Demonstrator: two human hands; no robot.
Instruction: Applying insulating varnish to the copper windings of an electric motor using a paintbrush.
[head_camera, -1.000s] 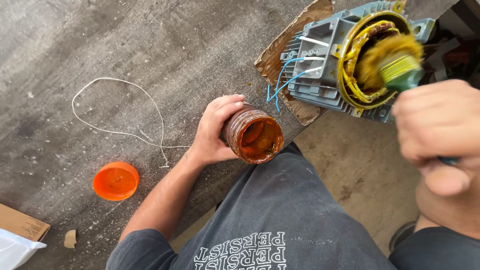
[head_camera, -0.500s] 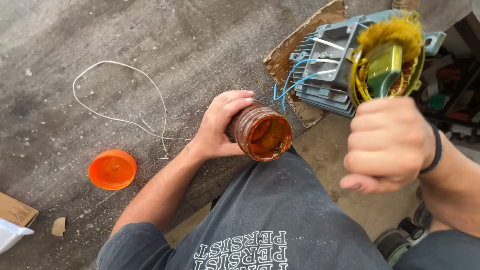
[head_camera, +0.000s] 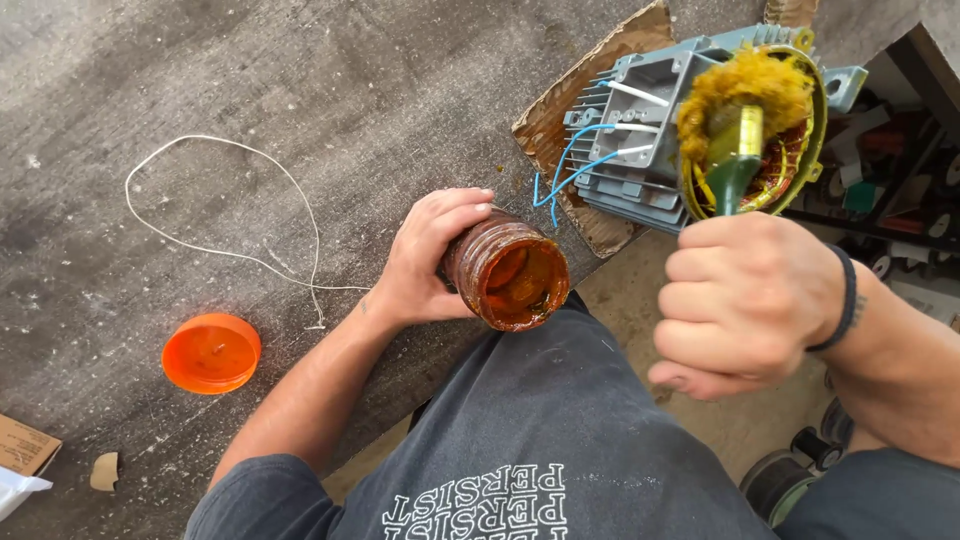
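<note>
Brush dabbing a motor's windings while the other hand steadies an open jar.

Since a moment ago the right hand (head_camera: 750, 305) has dropped lower and turned knuckles-up, so the brush (head_camera: 738, 150) now shows in full, its yellowed bristles pressed on the copper windings of the motor (head_camera: 650, 110). That hand is a tight fist around the green handle, a dark band at the wrist. The left hand (head_camera: 425, 255) has barely shifted: fingers wrapped round the jar (head_camera: 508, 272), which tilts its open amber-coated mouth toward the camera at the bench edge, against the person's shirt. The motor sits on cardboard (head_camera: 585, 90), blue wires trailing. An orange lid (head_camera: 211, 352) lies well left, beside a white string (head_camera: 215, 200); a brown box corner (head_camera: 25, 447) shows at the lower left.
</note>
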